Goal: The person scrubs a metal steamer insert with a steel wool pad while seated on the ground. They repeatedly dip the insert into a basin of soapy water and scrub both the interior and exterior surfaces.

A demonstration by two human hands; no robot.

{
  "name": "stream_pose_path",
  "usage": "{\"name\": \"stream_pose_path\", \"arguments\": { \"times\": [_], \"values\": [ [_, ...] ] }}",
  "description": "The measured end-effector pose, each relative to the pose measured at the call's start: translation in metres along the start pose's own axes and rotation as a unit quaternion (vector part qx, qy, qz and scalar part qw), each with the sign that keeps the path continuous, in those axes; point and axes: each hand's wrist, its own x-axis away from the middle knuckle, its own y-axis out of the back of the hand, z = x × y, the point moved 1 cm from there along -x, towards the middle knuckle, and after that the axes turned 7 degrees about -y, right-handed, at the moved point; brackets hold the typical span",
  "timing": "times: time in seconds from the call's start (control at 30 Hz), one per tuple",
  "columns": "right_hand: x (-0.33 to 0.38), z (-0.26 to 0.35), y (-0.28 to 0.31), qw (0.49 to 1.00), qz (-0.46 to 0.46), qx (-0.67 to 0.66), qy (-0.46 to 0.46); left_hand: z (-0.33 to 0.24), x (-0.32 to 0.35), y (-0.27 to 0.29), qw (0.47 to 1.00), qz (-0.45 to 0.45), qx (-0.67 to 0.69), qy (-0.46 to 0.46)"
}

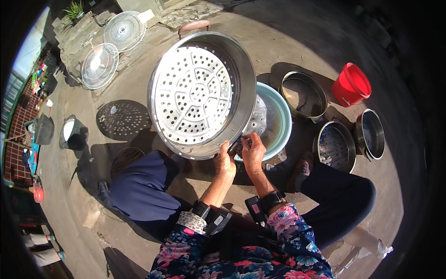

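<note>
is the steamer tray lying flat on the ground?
No. The steamer tray is tipped up on edge over the basin, held at its lower rim by the left hand, while the right hand presses a scrubber against it.

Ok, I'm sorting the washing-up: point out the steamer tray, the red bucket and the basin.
steamer tray [193,95], head view, perforated base.
red bucket [351,85], head view, side wall.
basin [284,122], head view, right rim.

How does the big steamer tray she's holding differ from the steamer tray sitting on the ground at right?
The held steamer tray is tilted up on edge, its perforated base facing the camera; the ground steamer tray sits flat. The held one looks much larger and catches bright sun; the ground one lies partly shaded. The left hand grips the held tray's rim, the right hand beside it; nothing touches the other. Both are round, metal and perforated.
</note>
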Motion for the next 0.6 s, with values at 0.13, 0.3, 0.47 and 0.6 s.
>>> {"name": "stream_pose_path", "arguments": {
  "times": [0.13, 0.3, 0.47, 0.6],
  "values": [
    [-0.008, -0.008, -0.002, 1.000, 0.011, 0.027, 0.008, 0.009, -0.002, 0.008, 0.999, -0.020, -0.012, -0.022],
    [0.016, -0.009, -0.003, 0.995, 0.041, 0.012, 0.095, 0.022, -0.018, 0.016, 0.998, -0.052, -0.038, 0.008],
    [-0.019, -0.016, -0.003, 0.996, -0.004, 0.089, -0.024, 0.016, 0.003, 0.009, 0.998, -0.056, -0.025, 0.003],
    [0.002, -0.014, 0.004, 0.999, -0.007, -0.007, 0.048, 0.002, -0.001, -0.004, 0.999, 0.006, 0.002, -0.053]
  ]
}}
